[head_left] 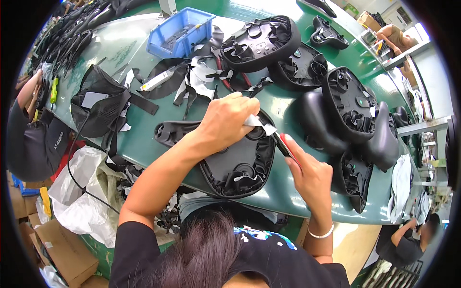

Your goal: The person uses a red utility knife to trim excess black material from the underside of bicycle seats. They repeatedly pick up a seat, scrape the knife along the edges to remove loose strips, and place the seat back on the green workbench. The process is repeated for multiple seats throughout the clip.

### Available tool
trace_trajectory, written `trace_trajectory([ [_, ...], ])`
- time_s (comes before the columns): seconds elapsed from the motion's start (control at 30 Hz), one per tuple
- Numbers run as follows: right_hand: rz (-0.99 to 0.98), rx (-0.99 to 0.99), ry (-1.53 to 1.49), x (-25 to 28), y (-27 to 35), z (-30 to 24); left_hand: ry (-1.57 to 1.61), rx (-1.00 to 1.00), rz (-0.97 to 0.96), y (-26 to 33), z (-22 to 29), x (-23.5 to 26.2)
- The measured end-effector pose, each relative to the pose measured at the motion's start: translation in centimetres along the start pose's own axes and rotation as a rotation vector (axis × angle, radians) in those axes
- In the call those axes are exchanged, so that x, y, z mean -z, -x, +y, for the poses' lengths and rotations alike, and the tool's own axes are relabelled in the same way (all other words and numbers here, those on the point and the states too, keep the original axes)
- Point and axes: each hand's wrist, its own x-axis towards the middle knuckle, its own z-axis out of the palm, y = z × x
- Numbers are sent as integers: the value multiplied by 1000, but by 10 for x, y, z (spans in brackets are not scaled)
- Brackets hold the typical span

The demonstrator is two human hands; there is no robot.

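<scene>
An upside-down black bicycle saddle lies before me at the table's near edge, its narrow nose to the left and gathered cover edges showing inside. Over its far side, my left hand is closed, pinching a pale strip of cover material. My right hand is wrapped around a slim cutting tool with red and black on it. Its tip meets the strip at the saddle's rim; whether it is a knife or scissors I cannot tell.
More saddles are piled at the right, several upside down. Beyond my hands lie black and white scraps, a blue bin and a black mesh bag. A plastic sack hangs at the left edge. Other people work at both sides.
</scene>
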Motion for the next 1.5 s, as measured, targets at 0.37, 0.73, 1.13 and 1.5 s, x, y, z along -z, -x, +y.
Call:
trace_trajectory([
  [0.37, -56, 74, 248, 10, 6, 0, 998, 656, 312, 9, -11, 20],
  [0.73, -392, 297, 300, 56, -38, 45, 1013, -35, 120, 56, 10, 115],
  [1.13, -356, 130, -49, 58, -2, 40, 319, -180, -656, -35, -1, 4],
  [1.5, -259, -680, -575, 33, 101, -16, 1496, -35, 737, -54, 5, 32],
])
